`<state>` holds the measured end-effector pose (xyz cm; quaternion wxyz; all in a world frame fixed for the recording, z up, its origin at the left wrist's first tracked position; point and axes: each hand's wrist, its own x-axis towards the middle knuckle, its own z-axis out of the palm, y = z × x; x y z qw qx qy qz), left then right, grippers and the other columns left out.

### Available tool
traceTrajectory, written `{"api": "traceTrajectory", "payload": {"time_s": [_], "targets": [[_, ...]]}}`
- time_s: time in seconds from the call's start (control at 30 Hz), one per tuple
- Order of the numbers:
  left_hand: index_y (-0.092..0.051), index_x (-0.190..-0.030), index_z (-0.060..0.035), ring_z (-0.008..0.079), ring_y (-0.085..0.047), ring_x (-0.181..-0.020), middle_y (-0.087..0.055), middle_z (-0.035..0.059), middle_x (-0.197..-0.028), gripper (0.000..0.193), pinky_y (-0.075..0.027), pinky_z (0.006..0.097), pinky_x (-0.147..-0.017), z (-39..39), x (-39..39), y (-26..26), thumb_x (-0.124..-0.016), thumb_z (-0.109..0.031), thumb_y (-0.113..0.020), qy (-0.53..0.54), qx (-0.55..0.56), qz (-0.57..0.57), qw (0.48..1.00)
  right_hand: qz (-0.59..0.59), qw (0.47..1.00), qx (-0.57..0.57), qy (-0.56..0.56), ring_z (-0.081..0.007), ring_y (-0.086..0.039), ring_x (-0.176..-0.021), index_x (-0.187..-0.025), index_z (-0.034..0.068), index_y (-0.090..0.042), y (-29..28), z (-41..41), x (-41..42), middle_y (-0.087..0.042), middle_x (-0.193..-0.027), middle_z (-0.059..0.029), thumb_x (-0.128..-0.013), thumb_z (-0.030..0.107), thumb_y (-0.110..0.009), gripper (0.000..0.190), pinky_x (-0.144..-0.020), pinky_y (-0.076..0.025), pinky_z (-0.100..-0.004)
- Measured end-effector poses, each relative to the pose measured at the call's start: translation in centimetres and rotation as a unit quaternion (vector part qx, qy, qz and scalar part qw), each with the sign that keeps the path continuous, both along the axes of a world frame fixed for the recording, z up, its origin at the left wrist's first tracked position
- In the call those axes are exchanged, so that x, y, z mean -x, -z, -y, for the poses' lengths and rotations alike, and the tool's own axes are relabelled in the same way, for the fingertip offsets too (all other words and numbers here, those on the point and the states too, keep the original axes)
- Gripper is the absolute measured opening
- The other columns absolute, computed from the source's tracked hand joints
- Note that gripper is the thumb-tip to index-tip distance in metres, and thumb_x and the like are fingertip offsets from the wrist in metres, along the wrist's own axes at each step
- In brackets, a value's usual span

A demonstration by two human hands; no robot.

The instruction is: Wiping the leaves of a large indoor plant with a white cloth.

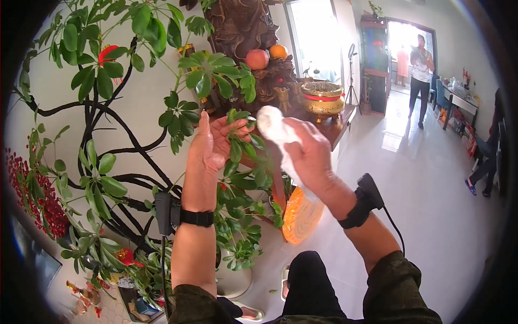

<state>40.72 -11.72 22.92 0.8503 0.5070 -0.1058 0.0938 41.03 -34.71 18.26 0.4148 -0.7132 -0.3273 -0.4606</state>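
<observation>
My left hand (216,141) is raised, palm up, under a leaf cluster (238,137) of a potted umbrella plant; its fingertips touch or lie just behind the leaves, and whether they pinch a leaf cannot be told. In my right hand (309,152) is a bunched white cloth (272,123), slightly blurred, its top just right of those leaves and its lower end hanging down. Green leaves (210,69) and dark bare branches (133,141) of the plant spread above and to the left. Both wrists wear black straps with a device and a cable.
A wooden stand (338,129) bears a gold incense pot (323,99) beside a carved wooden figure (247,24) with a red apple (257,59) and an orange (278,52). Below is an orange wrapped bundle (301,216). A person (421,69) stands near the doorway; another's legs show far right.
</observation>
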Motion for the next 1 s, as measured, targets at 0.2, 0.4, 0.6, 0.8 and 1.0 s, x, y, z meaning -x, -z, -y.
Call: {"api": "traceTrajectory", "payload": {"time_s": [0.2, 0.4, 0.6, 0.8, 1.0], "targets": [[-0.052, -0.115, 0.0009, 0.0371, -0.062, -0.109, -0.063, 0.0271, -0.116, 0.063, -0.048, 0.0480, -0.099, 0.5, -0.2, 0.1, -0.103, -0.055, -0.027, 0.020, 0.024, -0.013, 0.999, 0.041, 0.994, 0.104, -0.019, -0.0336, -0.059, -0.094, -0.117, 0.009, -0.056, -0.2, -3.1, 2.5, -0.055, -0.097, -0.0129, -0.077, 0.005, -0.063, 0.041, -0.074, -0.052, -0.0441], [-0.049, -0.117, 0.0063, 0.0397, -0.063, -0.103, -0.064, 0.0290, -0.112, 0.068, -0.050, 0.0482, -0.097, 0.7, -0.2, -0.3, -0.102, -0.056, -0.026, -0.013, 0.006, 0.001, 1.000, 0.027, 0.985, 0.167, 0.025, -0.0342, -0.059, -0.096, -0.115, 0.007, -0.057, 1.4, -2.0, 2.8, -0.055, -0.101, -0.0137, -0.074, 0.002, -0.062, 0.042, -0.074, -0.051, -0.0449], [-0.049, -0.117, 0.0039, 0.0416, -0.064, -0.098, -0.062, 0.0314, -0.112, 0.065, -0.052, 0.0547, -0.090, 0.5, -0.1, -0.1, -0.102, -0.056, -0.031, -0.004, 0.042, -0.017, 0.999, -0.033, 0.973, 0.217, 0.065, -0.0341, -0.059, -0.097, -0.114, 0.010, -0.058, 2.5, 0.0, 1.9, -0.058, -0.100, -0.0129, -0.073, 0.002, -0.061, 0.041, -0.078, -0.051, -0.0457], [-0.051, -0.116, 0.0034, 0.0393, -0.065, -0.096, -0.064, 0.0302, -0.111, 0.066, -0.055, 0.0511, -0.085, 0.3, -0.5, 0.5, -0.100, -0.058, -0.034, 0.004, 0.001, 0.023, 1.000, -0.075, 0.967, 0.145, 0.194, -0.0334, -0.060, -0.096, -0.115, 0.011, -0.059, 0.9, 2.0, 0.8, -0.060, -0.096, -0.0126, -0.075, 0.009, -0.061, 0.041, -0.079, -0.051, -0.0465], [-0.049, -0.126, 0.0054, 0.0289, -0.065, -0.091, -0.066, 0.0205, -0.112, 0.068, -0.053, 0.0443, -0.086, -0.4, -0.6, 0.7, -0.102, -0.056, -0.034, 0.020, -0.057, 0.005, 0.998, 0.086, 0.991, 0.053, 0.092, -0.0341, -0.060, -0.090, -0.107, 0.002, -0.057, -1.8, -0.9, 0.9, -0.057, -0.094, -0.0157, -0.076, 0.005, -0.061, 0.031, -0.066, -0.054, -0.0433]]}}
